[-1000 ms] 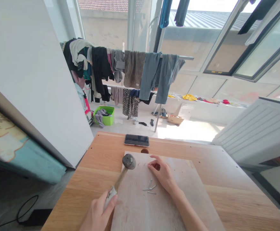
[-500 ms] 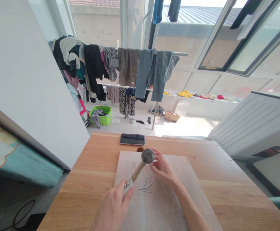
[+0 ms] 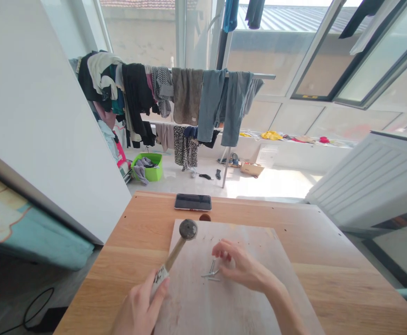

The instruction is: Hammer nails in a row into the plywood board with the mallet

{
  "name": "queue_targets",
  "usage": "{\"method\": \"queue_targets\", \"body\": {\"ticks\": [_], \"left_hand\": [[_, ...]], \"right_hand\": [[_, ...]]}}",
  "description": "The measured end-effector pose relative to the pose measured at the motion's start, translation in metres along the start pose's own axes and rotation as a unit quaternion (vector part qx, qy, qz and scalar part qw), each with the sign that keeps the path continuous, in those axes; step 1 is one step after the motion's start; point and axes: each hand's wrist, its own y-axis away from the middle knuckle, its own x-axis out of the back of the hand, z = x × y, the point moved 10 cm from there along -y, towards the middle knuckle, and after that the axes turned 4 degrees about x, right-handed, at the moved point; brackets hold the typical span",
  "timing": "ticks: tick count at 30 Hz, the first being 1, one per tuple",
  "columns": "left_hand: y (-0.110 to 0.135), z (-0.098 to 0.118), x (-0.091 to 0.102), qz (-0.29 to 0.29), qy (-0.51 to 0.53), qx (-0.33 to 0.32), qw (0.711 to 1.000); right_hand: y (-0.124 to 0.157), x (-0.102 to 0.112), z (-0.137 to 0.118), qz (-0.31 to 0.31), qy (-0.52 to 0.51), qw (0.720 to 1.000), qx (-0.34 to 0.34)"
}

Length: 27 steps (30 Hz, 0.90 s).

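My left hand [image 3: 142, 300] is wrapped round the wooden handle of a hammer [image 3: 187, 229], whose dark round head is raised at an angle over the board's left part. Bent above a small pile of silvery nails [image 3: 211, 275], my right hand [image 3: 240, 265] has its thumb and fingers apart, with nothing visible between them. Both hands are over a pale wooden board [image 3: 203, 307]. Beyond the right hand, a few thin nails [image 3: 212, 238] appear to stand in the board, too small to make out well.
The board lies on a wooden table [image 3: 119, 260]. A phone [image 3: 193, 202] and a round brown object [image 3: 205, 217] are past its far edge. Behind the table stand a drying rack with clothes [image 3: 187, 97] and a green basket [image 3: 153, 173].
My left hand has drawn the hammer left, away from the right hand. The right hand has come back toward me from the board's far part to the nail pile.
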Motion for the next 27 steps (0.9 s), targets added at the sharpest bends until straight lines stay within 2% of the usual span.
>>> {"method": "queue_targets", "body": {"ticks": [3,5,11,18,21,24,27], "left_hand": [[-0.002,-0.036,0.002,0.029,-0.054,0.032,0.998],[-0.002,-0.046,0.001,0.039,-0.077,0.031,0.996],[-0.006,-0.044,-0.003,0.027,-0.112,0.028,0.993],[-0.005,-0.044,-0.003,0.033,-0.127,0.034,0.991],[-0.005,-0.044,-0.003,0.029,-0.127,0.036,0.991],[-0.005,-0.042,-0.003,0.025,-0.121,0.033,0.992],[-0.007,-0.042,-0.002,0.024,-0.130,0.037,0.990]], "right_hand": [[0.001,-0.011,-0.013,-0.047,0.055,0.997,-0.001],[-0.001,-0.014,-0.015,-0.051,0.065,0.997,-0.001],[-0.003,-0.018,-0.011,-0.048,0.088,0.995,-0.020],[-0.004,-0.030,-0.025,-0.067,0.178,0.982,-0.008],[-0.004,-0.030,-0.025,-0.067,0.153,0.986,-0.010],[-0.003,-0.020,-0.023,-0.039,0.059,0.997,0.009],[-0.003,0.010,-0.009,0.079,0.011,0.997,0.024]]}}
